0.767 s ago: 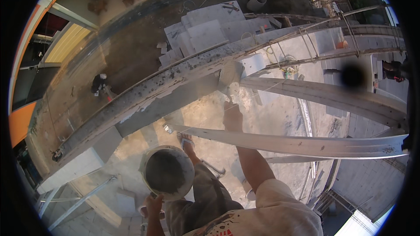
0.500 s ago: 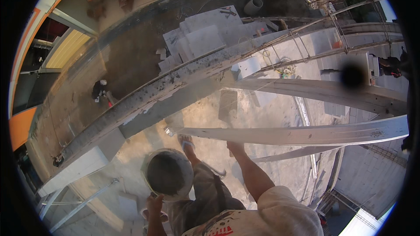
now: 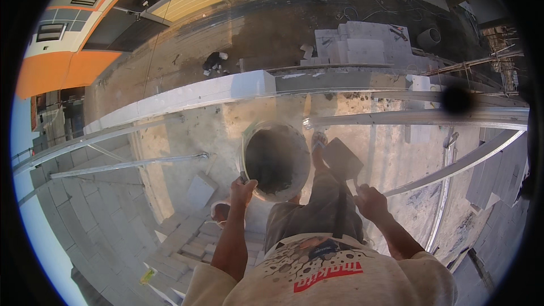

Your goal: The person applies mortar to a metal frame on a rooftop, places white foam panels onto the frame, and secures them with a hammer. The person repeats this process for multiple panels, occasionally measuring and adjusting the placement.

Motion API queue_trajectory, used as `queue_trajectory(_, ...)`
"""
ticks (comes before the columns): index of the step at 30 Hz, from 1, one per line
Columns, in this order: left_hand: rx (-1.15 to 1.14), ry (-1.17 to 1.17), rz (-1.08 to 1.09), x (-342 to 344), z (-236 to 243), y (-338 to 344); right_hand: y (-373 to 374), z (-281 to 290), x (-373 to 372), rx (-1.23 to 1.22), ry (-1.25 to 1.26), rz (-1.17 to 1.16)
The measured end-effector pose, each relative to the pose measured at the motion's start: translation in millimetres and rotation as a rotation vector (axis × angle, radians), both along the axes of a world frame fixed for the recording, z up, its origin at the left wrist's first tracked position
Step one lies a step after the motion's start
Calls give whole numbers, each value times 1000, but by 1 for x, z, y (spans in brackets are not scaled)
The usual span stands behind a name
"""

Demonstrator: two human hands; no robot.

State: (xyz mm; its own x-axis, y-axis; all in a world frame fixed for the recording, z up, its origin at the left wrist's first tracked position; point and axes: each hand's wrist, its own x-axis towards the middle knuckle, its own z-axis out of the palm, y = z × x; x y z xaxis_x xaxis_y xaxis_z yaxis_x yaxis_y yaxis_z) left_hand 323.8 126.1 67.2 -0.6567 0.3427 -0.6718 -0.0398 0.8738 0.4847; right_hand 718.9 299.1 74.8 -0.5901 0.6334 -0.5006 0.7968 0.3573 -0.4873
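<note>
1. The background was a building site seen from high up: a white block wall (image 3: 187, 97) ran across the upper middle of the frame, and stacked grey blocks (image 3: 362, 45) sat at upper right.
2. Metal scaffold rails (image 3: 419, 118) crossed the centre right.
3. Your left hand (image 3: 243, 190) was clenched on the rim of a round bucket (image 3: 276, 160) at frame centre, its inside dark.
4. Your right hand (image 3: 371, 201) was closed on the handle of a flat trowel (image 3: 341, 158), just right of the bucket.

Your bucket (image 3: 276, 161) hangs left of the trowel (image 3: 341, 158); stacked blocks (image 3: 362, 45) lie far beyond, wall (image 3: 187, 96) between.
</note>
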Motion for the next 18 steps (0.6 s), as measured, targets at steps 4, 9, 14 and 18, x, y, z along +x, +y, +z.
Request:
queue_trajectory(4, 239, -27, 53, -24, 62, -21, 4, 54, -123, 65, -58, 436)
queue_trajectory(9, 290, 60, -66, -35, 155, -75, -67, 111, -272, 162, -86, 507)
queue_trajectory(14, 430, 144, -214, -32, 206, -98, -156, 148, -325, 174, -8, 704)
queue_trajectory(18, 396, 238, -308, -51, 231, -132, -213, 172, -331, 221, 373, 621)
